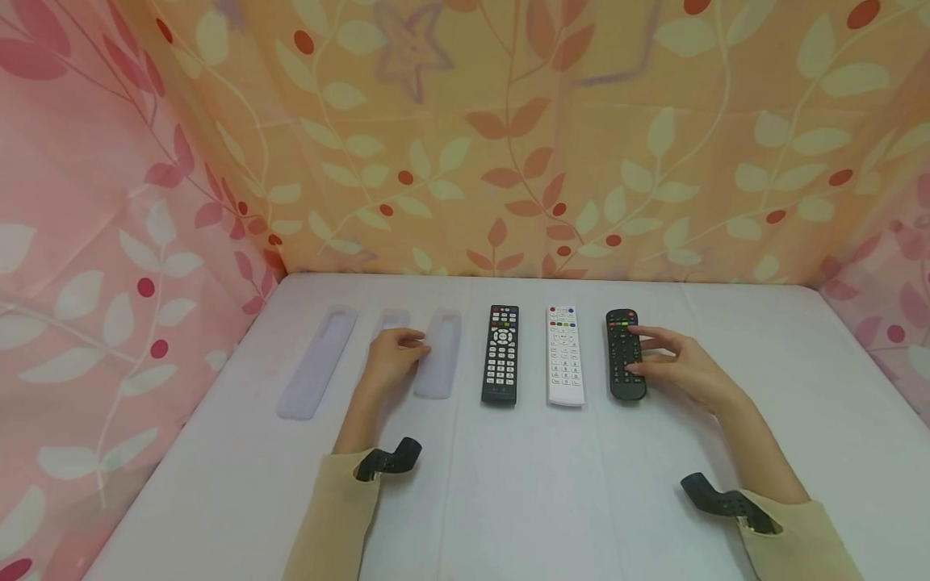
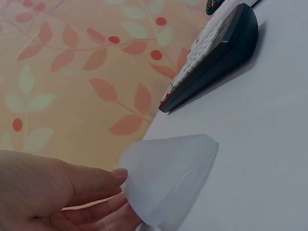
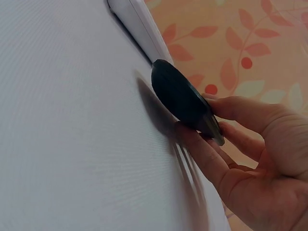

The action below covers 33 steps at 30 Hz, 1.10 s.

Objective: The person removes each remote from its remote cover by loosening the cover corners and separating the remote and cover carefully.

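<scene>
My left hand (image 1: 391,359) pinches the left edge of a translucent remote cover (image 1: 439,363). In the left wrist view its thumb (image 2: 103,179) lies at the near edge of the cover (image 2: 168,175), with the other fingers lower down. On the right, my right hand (image 1: 686,367) holds a rounded black remote (image 1: 623,363) between thumb and fingers at its right side. The right wrist view shows this remote (image 3: 178,94) tilted, with its shadow on the tabletop beside it.
A black remote with white keys (image 1: 500,355) and a white remote (image 1: 565,355) lie between the hands. Another translucent cover (image 1: 317,367) lies far left; a third (image 1: 392,317) is partly hidden behind the left hand. Patterned curtains (image 1: 450,145) border the white table (image 1: 523,484).
</scene>
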Each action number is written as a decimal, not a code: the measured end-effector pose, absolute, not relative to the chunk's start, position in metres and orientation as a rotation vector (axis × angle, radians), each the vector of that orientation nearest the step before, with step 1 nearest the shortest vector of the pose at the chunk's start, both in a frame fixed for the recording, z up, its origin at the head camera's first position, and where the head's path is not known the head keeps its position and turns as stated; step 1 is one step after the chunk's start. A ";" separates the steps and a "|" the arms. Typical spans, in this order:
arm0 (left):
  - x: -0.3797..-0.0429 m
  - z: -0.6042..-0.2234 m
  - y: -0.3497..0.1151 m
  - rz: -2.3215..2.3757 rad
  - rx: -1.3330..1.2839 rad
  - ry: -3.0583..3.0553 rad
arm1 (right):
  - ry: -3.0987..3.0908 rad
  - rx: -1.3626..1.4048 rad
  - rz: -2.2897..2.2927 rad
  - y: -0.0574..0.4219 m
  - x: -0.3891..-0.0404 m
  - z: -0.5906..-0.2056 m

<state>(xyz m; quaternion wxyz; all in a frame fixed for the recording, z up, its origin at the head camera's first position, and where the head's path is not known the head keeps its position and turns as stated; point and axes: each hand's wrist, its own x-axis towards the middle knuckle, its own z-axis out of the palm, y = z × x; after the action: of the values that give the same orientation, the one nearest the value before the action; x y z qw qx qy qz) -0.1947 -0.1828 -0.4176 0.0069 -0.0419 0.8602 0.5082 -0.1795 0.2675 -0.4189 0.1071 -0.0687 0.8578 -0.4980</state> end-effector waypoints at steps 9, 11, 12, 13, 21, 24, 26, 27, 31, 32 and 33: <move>-0.196 -0.416 -0.188 1.550 -0.062 2.706 | 2.552 -0.185 -1.395 0.268 -0.179 -0.420; -0.197 -0.417 -0.189 1.554 -0.045 2.703 | 2.555 -0.175 -1.374 0.268 -0.179 -0.419; -0.197 -0.417 -0.189 1.559 -0.045 2.699 | 2.558 -0.173 -1.362 0.268 -0.179 -0.419; -0.197 -0.417 -0.189 1.564 -0.048 2.694 | 2.558 -0.171 -1.356 0.268 -0.179 -0.419; -0.194 -0.416 -0.190 1.597 -0.074 2.651 | 2.555 -0.188 -1.353 0.269 -0.178 -0.418; -0.194 -0.414 -0.191 1.590 -0.065 2.661 | 2.551 -0.181 -1.353 0.268 -0.177 -0.417; -0.193 -0.413 -0.192 1.587 -0.061 2.668 | 2.554 -0.172 -1.345 0.268 -0.176 -0.416; -0.193 -0.413 -0.193 1.582 -0.058 2.673 | 2.558 -0.169 -1.341 0.268 -0.176 -0.416; -0.194 -0.411 -0.195 1.575 -0.059 2.682 | 2.584 -0.160 -1.303 0.269 -0.176 -0.414; -0.194 -0.411 -0.195 1.573 -0.058 2.686 | 2.587 -0.156 -1.297 0.269 -0.176 -0.414; -0.194 -0.410 -0.195 1.574 -0.057 2.686 | 2.589 -0.156 -1.295 0.269 -0.176 -0.414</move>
<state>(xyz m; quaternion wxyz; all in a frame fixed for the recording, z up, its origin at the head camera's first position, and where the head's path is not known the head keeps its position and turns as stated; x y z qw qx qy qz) -0.1944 -0.1951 -0.4104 0.0141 -0.0182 0.8625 0.5055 -0.1760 0.2687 -0.4136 0.1211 -0.0535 0.8864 -0.4436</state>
